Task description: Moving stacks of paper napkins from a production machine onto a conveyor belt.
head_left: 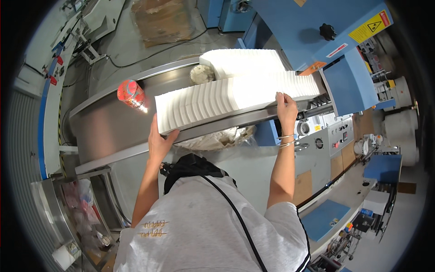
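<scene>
A long row of folded white paper tissues [199, 104] stands on edge on a metal conveyor trough [104, 120], in front of me. My left hand [161, 141] rests against the row's left end, fingers extended and thumb spread along the near side. Toward the row's right part, my right hand [287, 111] pinches the near upper edge of the tissues between thumb and fingers. Behind it lies a second white stack of tissues [244, 61]. A round pale roll-like object [202, 75] sits at that stack's left end. Left of the row, a red patterned can-shaped container [131, 94] is on the trough.
A blue machine [312, 31] with a black knob [327, 31] rises at the far right, beside the trough's end. A control panel [340, 133] is at the right. Below the trough's near rail hangs a pale plastic bag [217, 138]. A brown carton [163, 20] stands behind.
</scene>
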Available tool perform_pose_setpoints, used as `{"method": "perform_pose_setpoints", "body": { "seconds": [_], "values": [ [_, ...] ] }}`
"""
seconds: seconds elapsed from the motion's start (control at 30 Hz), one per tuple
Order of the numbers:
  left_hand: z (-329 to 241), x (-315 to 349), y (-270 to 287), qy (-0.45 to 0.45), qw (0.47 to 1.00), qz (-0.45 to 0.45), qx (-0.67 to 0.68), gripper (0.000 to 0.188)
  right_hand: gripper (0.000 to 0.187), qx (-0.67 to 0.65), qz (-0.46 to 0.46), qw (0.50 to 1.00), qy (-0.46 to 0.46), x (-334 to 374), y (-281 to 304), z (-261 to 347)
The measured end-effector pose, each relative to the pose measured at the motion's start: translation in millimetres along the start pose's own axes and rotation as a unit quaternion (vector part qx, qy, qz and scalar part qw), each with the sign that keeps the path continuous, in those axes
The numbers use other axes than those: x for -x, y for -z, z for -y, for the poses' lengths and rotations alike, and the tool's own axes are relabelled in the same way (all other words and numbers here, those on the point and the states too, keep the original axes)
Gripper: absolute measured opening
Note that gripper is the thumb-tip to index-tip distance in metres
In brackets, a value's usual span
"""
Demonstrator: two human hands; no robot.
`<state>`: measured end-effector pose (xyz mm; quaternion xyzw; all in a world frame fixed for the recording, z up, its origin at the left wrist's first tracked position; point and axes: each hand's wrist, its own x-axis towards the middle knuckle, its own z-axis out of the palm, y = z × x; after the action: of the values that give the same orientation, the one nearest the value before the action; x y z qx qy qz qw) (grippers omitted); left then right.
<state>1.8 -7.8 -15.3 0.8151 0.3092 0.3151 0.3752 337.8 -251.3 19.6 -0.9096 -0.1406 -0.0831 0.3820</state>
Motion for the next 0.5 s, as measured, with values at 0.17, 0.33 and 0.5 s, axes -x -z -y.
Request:
{"method": "perform_pose_setpoints", "body": {
  "seconds": [0.17, 0.33, 0.5],
  "values": [
    [7, -8, 10, 0.118, 0.973, 0.076, 0.183, 0.073, 0.063, -0.045, 0.135, 0.986, -0.081, -11, 9, 10],
    [10, -29, 20, 0.302, 0.876, 0.133, 0.353, 0.076, 0.089, -0.077, 0.283, 0.948, -0.124, -22, 19, 15],
    [19, -41, 15, 0.328, 0.863, 0.216, 0.317, 0.100, 0.104, -0.097, 0.365, 0.910, -0.173, -31, 29, 24]
  ]
}}
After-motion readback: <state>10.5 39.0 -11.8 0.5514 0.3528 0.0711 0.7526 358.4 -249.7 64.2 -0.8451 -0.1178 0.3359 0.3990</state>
